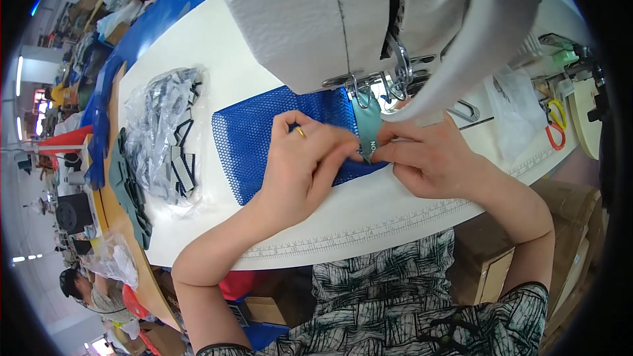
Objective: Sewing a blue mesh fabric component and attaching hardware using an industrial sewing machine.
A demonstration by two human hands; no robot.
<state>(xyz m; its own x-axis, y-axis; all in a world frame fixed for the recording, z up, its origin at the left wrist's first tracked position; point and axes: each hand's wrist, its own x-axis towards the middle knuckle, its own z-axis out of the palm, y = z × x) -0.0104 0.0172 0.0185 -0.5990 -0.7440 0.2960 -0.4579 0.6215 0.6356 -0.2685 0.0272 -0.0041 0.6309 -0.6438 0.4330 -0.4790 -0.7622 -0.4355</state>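
Blue mesh [264, 138] edge under both hands' fingers [343, 151], table [369, 217] rim near.

The scene is lit brightly and evenly from overhead, and only soft shadows are cast on the white bench [369, 214]. Straight edges are bent strongly by the fisheye lens, and the corners are cut off in black. The far background at left is rendered small and slightly blurred.

hands: 2, left hand [300, 161] and right hand [428, 158] | blue mesh piece [264, 135]: 1 | teal label strip [368, 125]: 1 | sewing machine [343, 13]: 1 | clear bag of grey-black pieces [165, 135]: 1 | gold ring [301, 132]: 1 | stack of dark green pieces [128, 188]: 1
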